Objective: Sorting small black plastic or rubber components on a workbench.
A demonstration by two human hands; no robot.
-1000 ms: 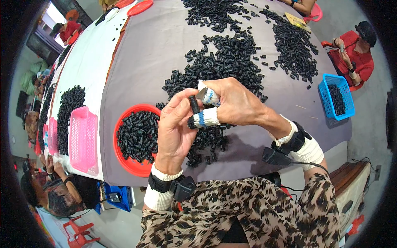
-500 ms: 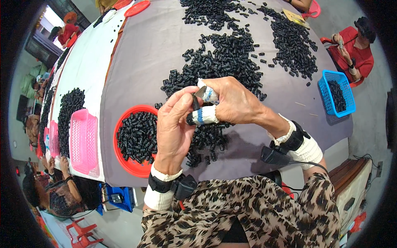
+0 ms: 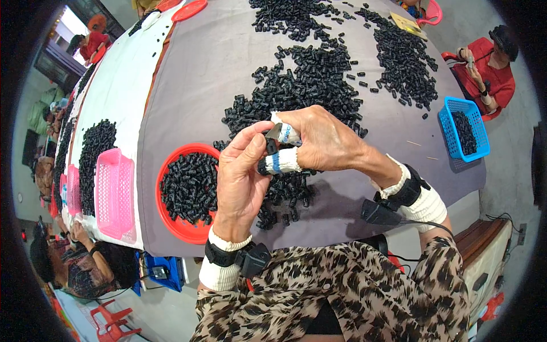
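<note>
My left hand (image 3: 236,185) pinches a small black piece (image 3: 270,146) between thumb and fingertips, above the table. My right hand (image 3: 327,139) is closed on a small knife, whose short grey blade (image 3: 276,131) touches or nearly touches the piece; the handle is hidden in my grip. White coverings with blue marks wrap my right thumb and a finger. Beneath and beyond my hands spreads a big heap of similar short black pieces (image 3: 307,80). A red round basin (image 3: 164,214) full of them stands beside my left hand.
Another heap of black pieces (image 3: 404,65) lies at the far right. A blue basket (image 3: 483,145) holds more at the table's right edge, near a person in red (image 3: 496,80). On the left stands a pink basket (image 3: 117,211) on a white-covered table, with people beyond.
The black piece has turned slightly in my left fingertips, and the blade has shifted a little against it. Both hands stay almost in place.
</note>
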